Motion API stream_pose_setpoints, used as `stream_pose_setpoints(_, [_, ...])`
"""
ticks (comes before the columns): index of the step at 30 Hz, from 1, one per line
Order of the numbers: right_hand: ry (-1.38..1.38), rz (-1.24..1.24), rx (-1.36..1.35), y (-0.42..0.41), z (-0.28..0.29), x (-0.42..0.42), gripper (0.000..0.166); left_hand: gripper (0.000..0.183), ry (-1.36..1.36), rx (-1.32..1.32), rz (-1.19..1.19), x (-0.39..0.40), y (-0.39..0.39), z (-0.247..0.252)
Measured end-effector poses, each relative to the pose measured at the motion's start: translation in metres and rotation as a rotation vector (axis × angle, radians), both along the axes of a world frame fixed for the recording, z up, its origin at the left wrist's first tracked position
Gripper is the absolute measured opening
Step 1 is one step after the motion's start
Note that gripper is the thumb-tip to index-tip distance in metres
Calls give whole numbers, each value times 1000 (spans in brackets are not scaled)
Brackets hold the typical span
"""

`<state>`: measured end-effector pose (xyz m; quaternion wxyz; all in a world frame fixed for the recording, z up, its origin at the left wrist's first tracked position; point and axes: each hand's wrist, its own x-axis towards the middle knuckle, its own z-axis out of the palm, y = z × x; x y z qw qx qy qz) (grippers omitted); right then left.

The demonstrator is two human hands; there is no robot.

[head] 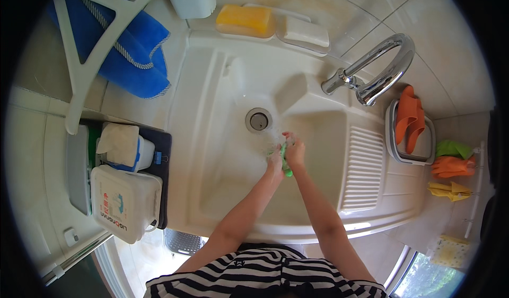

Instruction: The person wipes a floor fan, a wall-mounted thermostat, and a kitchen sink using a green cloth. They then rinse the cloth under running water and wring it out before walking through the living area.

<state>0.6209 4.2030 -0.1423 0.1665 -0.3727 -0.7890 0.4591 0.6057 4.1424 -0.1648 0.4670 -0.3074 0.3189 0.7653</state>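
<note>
Both hands are together over the basin of a cream-coloured laundry sink (pixel 222 178), just below and right of the round metal drain (pixel 259 120). Between them is a wet, crumpled green cloth (pixel 287 171), with white suds on it and on the fingers. My left hand (pixel 275 161) grips the cloth from its left side. From the right, my right hand (pixel 295 151) closes on the same cloth. Most of the cloth is hidden by the fingers.
A chrome faucet (pixel 391 75) arches over the back right, near a ribbed washboard (pixel 362 169). Yellow soap (pixel 244 20) and white soap (pixel 307 31) rest along the back rim. Lidded tubs (pixel 123 202) stand at left. Orange slippers (pixel 409 117) sit in a collapsible basin (pixel 391 139).
</note>
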Motion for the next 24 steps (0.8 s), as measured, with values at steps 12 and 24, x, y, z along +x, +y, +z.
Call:
stream_pose_setpoints(12, [23, -40, -97, 23, 0, -3, 25, 20, 103, 76, -116, -16, -13, 23])
stream_pose_setpoints(24, [78, 578, 110, 54, 65, 44, 20, 29, 1465, -327, -715, -54, -59, 84])
